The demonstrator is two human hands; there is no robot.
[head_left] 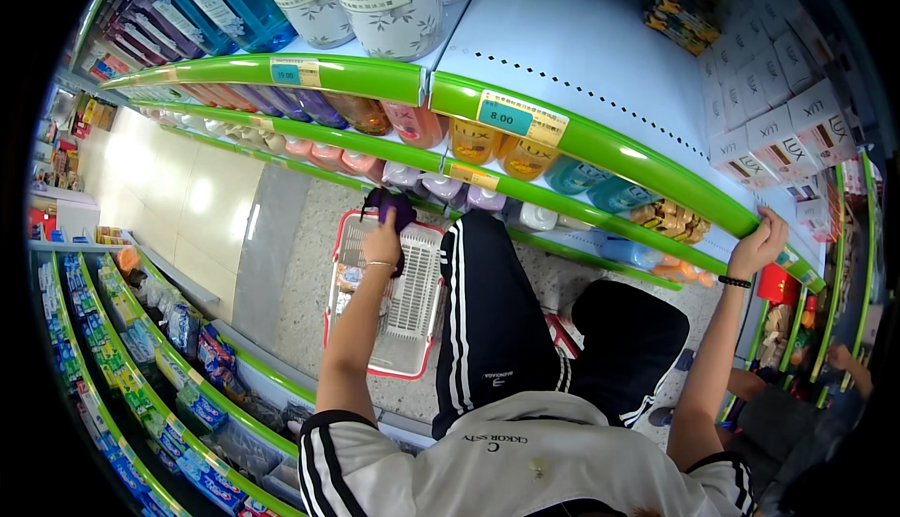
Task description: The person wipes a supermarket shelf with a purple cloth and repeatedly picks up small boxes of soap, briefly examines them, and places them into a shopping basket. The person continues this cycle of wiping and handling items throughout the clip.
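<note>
My left hand [379,239] reaches down over a white shopping basket [412,356] with a red rim, which stands on the floor. Its fingers are closed on a dark purple item [401,208] at the basket's far end; I cannot make out its kind. A few small packages [349,278] lie in the basket, partly behind my forearm. Off to the right, my right hand [761,247] grips the green front edge of the upper shelf [637,163], near several stacked white soap boxes [776,142].
Pump bottles [384,1] and blue bottles [234,6] fill the upper shelf's left part. Yellow and teal bottles [525,156] line the shelf below. Lower left, curved shelves [169,376] hold packaged goods. My knees [497,301] are close to the shelving. Another person's arm [848,367] shows at far right.
</note>
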